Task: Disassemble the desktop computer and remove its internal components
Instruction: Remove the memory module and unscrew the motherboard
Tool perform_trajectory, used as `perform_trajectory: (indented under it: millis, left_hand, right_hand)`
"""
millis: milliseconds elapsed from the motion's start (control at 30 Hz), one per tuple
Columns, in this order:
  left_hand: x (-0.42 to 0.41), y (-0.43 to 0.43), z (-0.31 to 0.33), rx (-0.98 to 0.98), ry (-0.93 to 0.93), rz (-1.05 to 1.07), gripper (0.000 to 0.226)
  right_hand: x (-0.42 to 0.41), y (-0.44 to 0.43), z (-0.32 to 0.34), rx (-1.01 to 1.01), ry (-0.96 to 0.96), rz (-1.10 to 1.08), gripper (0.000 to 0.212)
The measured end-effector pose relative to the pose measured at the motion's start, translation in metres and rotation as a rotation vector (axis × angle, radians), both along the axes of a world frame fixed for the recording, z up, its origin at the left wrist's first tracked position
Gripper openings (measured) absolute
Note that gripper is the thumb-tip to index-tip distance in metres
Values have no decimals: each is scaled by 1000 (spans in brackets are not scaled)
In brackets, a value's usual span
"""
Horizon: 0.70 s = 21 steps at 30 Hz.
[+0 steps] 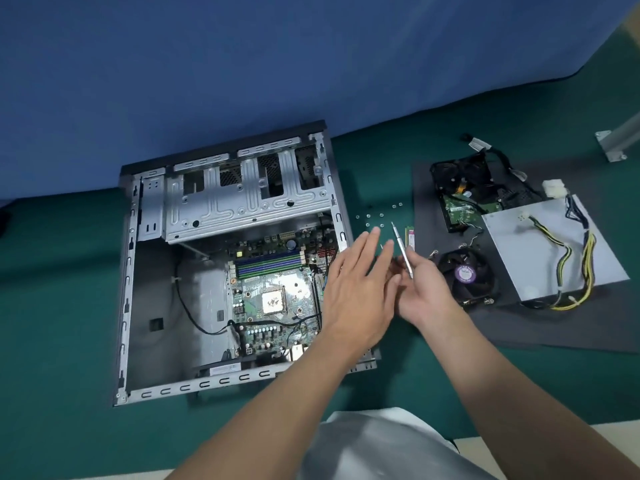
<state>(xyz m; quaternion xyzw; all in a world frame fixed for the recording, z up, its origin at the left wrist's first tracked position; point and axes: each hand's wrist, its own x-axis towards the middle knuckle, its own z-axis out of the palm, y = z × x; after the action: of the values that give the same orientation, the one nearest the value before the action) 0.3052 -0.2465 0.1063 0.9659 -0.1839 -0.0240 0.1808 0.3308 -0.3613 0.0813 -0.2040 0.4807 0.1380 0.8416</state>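
The open computer case (145, 306) lies flat on the green table, its motherboard (273, 299) with a bare CPU and RAM slots still inside under the metal drive cage (242, 199). My left hand (356, 289) hovers flat with straight fingers over the case's right edge. My right hand (422, 292), palm up beside it, holds a slim silver screwdriver (401, 249) that points up and away. The two hands nearly touch at the fingers.
Several small screws (379, 214) lie on the table right of the case. A RAM stick (410, 237) lies at the edge of a dark mat (554, 323) carrying a hard drive (460, 206), cooler fan (465, 273) and power supply (540, 251) with cables.
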Motion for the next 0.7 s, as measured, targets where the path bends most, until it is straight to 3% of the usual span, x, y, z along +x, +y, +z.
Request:
perform_trajectory:
  millis: [167, 300, 400, 533, 700]
  left_hand:
    - [-10, 10, 2, 37, 42, -59, 55]
    - [-13, 19, 1, 39, 76, -92, 57]
    - [-17, 34, 3, 42, 99, -96, 58]
    - [-24, 73, 5, 62, 146, -14, 60]
    - [-31, 140, 10, 147, 145, 140, 67]
  right_hand:
    - [5, 6, -23, -63, 43, 229, 28]
    - [6, 5, -19, -112, 42, 228, 26]
    - [12, 0, -14, -189, -27, 219, 30]
    - [19, -6, 6, -461, -128, 386, 24]
    - [31, 8, 55, -718, -430, 520, 20]
